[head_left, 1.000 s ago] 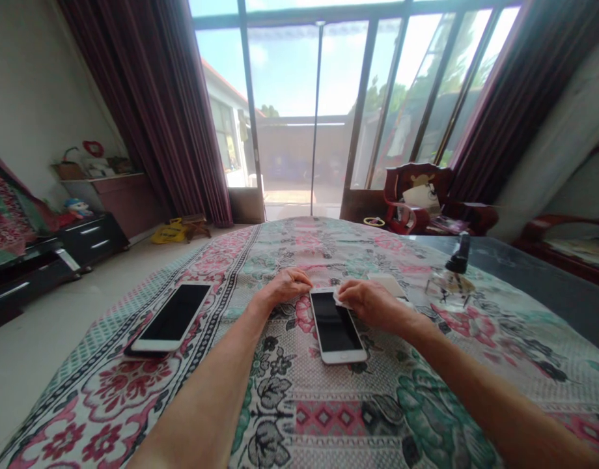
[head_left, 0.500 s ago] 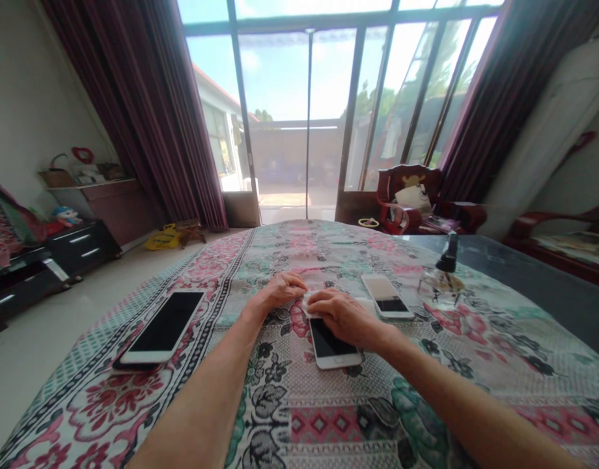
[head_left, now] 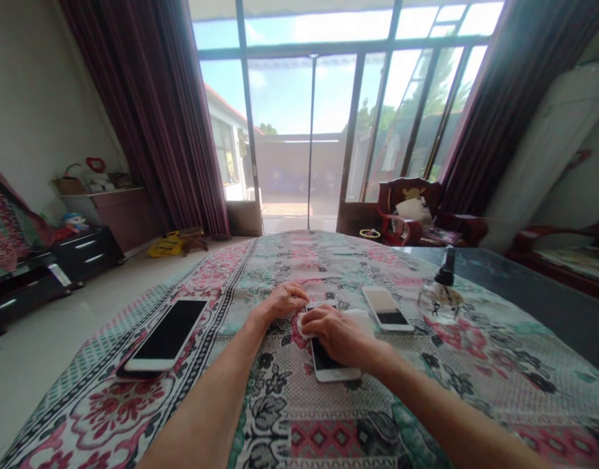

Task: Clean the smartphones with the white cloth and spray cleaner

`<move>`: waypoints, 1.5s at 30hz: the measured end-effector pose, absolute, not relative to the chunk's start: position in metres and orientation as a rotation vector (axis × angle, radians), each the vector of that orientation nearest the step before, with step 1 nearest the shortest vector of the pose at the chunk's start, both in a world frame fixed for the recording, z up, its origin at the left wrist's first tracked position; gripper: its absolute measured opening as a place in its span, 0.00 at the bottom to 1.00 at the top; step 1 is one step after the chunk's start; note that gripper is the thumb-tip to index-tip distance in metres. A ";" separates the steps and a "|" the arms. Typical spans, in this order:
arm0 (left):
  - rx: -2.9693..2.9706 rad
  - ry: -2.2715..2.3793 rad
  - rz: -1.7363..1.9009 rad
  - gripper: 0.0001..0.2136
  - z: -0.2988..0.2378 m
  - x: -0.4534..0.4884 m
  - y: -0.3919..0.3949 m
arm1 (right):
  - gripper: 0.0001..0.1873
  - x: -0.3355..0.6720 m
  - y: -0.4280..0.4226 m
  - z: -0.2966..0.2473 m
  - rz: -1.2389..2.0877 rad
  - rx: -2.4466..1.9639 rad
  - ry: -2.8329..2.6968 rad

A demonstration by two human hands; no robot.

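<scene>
A white smartphone with a dark screen (head_left: 323,357) lies flat on the patterned tablecloth in front of me. My left hand (head_left: 286,301) is closed at its far left corner, fingertips against the phone's edge. My right hand (head_left: 337,333) lies over the screen, its fingers pressing a white tissue (head_left: 362,320) that sticks out on both sides of the hand; the middle of the phone is hidden beneath. Just right of it rests a second white phone (head_left: 387,309). Far to the left, a larger white phone (head_left: 170,335) sits on a dark flat item, perhaps its case.
A clear bottle with a black pump top (head_left: 442,293) stands at the right on the floral tablecloth (head_left: 338,423). Past the round table are a dark surface (head_left: 499,286), a red wooden chair (head_left: 409,208), a yellow bag (head_left: 165,245) and a glass door.
My right hand has shifted slightly left with the tissue, whose right part shows more now. My left hand stays at the phone's corner. The whole view has tilted up a little.
</scene>
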State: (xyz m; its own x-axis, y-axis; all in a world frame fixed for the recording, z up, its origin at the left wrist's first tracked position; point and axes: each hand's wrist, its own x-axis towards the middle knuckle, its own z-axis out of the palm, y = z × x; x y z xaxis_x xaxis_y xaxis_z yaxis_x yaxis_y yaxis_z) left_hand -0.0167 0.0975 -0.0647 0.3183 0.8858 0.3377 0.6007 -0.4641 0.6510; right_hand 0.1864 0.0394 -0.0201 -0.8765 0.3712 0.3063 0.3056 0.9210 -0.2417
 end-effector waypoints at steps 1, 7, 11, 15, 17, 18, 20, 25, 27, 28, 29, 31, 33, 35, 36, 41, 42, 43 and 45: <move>2.183 1.318 0.950 0.06 -0.065 -0.017 0.098 | 0.16 0.185 0.041 -0.021 0.269 -0.477 -2.733; 2.185 1.293 0.978 0.06 -0.067 -0.017 0.097 | 0.16 0.212 0.051 -0.018 0.282 -0.694 -2.645; 2.169 1.284 0.992 0.06 -0.065 -0.017 0.095 | 0.16 0.223 0.052 -0.018 0.252 -0.772 -2.605; 2.111 1.310 0.962 0.05 -0.059 -0.017 0.092 | 0.16 0.218 0.052 -0.025 0.237 -0.838 -2.572; 2.078 1.333 0.942 0.06 -0.056 -0.016 0.089 | 0.16 0.216 0.051 -0.029 0.247 -0.870 -2.546; 2.064 1.355 0.936 0.06 -0.055 -0.014 0.087 | 0.16 0.216 0.051 -0.031 0.251 -0.879 -2.528; 2.037 1.419 0.940 0.06 -0.054 -0.010 0.081 | 0.16 0.216 0.050 -0.035 0.263 -0.884 -2.493; 1.985 1.597 0.993 0.10 -0.057 0.000 0.065 | 0.18 0.215 0.045 -0.040 0.326 -0.929 -2.412; 1.976 1.641 1.002 0.10 -0.058 0.003 0.061 | 0.18 0.215 0.041 -0.041 0.333 -0.960 -2.372; 1.973 1.659 1.005 0.10 -0.059 0.004 0.060 | 0.19 0.215 0.039 -0.041 0.334 -0.970 -2.356; 1.971 1.676 1.008 0.10 -0.059 0.005 0.059 | 0.20 0.215 0.037 -0.041 0.334 -0.976 -2.346; 1.972 1.700 1.014 0.11 -0.061 0.006 0.058 | 0.20 0.215 0.034 -0.040 0.334 -0.982 -2.340; 1.978 1.716 1.020 0.12 -0.063 0.006 0.058 | 0.21 0.215 0.032 -0.040 0.331 -0.980 -2.346; 1.988 1.723 1.023 0.12 -0.065 0.006 0.058 | 0.21 0.215 0.031 -0.039 0.320 -0.964 -2.354; 1.994 1.724 1.021 0.12 -0.066 0.006 0.058 | 0.21 0.215 0.032 -0.040 0.314 -0.956 -2.353; 2.030 1.711 0.994 0.11 -0.065 0.006 0.058 | 0.20 0.215 0.036 -0.040 0.314 -0.938 -2.336; 2.036 1.707 0.988 0.12 -0.064 0.006 0.058 | 0.20 0.215 0.036 -0.040 0.318 -0.935 -2.336; 2.040 1.706 0.982 0.12 -0.064 0.006 0.057 | 0.19 0.215 0.037 -0.039 0.320 -0.933 -2.337; 2.046 1.704 0.973 0.12 -0.063 0.006 0.057 | 0.18 0.216 0.037 -0.038 0.314 -0.933 -2.345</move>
State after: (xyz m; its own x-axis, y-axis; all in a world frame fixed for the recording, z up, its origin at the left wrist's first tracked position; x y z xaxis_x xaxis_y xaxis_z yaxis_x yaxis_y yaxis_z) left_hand 0.0057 0.0571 -0.0628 0.0641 0.9510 0.3023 0.7438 -0.2475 0.6209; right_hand 0.2157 0.0374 -0.0379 -0.5802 0.6876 0.4365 0.5483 0.7260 -0.4150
